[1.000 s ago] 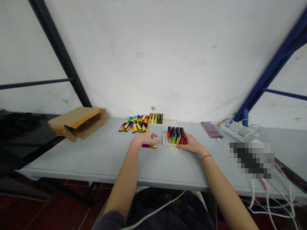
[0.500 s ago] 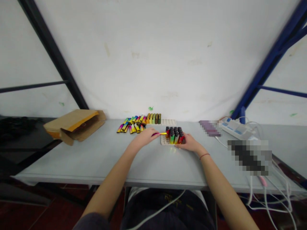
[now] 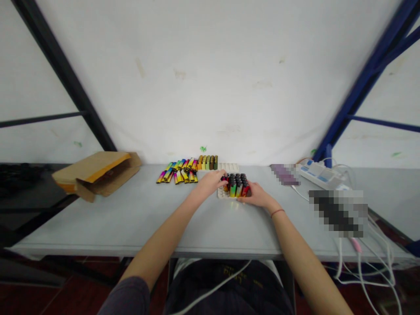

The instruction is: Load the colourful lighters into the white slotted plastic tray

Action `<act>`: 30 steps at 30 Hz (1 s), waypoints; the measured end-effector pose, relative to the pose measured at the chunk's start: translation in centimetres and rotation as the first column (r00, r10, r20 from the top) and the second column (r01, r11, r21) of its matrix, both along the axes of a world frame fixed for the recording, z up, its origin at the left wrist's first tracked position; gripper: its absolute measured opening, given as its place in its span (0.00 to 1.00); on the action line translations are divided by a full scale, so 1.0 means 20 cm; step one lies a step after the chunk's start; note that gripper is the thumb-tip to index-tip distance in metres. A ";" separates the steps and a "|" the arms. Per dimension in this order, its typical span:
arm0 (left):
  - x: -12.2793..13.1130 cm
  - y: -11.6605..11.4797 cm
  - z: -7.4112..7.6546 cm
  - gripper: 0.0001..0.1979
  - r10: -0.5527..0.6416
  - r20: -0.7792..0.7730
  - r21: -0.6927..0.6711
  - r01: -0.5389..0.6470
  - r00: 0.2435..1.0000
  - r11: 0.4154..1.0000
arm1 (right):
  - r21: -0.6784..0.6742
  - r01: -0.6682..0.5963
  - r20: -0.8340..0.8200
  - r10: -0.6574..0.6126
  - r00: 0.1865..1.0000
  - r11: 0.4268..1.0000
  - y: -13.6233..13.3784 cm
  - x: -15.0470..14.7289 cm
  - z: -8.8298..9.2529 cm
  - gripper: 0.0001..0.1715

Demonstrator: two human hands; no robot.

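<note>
Fingers (image 3: 222, 176) of left hand (image 3: 211, 181) pinch a lighter (image 3: 225, 187) at tray (image 3: 220, 194); right hand (image 3: 256, 195) grips tray; left slots empty, pile (image 3: 179, 176) lies far left.

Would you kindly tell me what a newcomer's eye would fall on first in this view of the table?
The rainbow colours stand out first: a block of upright lighters in a white tray at mid-table. The left hand is at its far left corner and the right hand is against its near right side. A loose pile of the same lighters lies further back on the left, and an open cardboard box lies beyond it.
</note>
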State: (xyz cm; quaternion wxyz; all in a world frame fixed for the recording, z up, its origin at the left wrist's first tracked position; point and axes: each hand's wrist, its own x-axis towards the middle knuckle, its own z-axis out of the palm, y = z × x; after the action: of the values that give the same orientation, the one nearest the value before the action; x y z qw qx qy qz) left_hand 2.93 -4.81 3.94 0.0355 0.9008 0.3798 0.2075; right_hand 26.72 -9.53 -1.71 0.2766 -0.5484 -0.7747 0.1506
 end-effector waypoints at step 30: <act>-0.23 0.08 -0.20 0.19 0.655 -0.088 -0.007 -0.658 0.750 0.753 | 0.005 0.030 0.049 -0.030 0.998 1.000 0.00 0.01 0.00 0.32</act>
State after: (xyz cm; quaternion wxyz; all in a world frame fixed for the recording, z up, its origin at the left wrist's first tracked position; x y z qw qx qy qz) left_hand -1.75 -3.15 -0.02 -0.0380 0.7169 0.6767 0.1634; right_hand 26.96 -9.58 -1.78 0.2610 -0.5629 -0.7732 0.1315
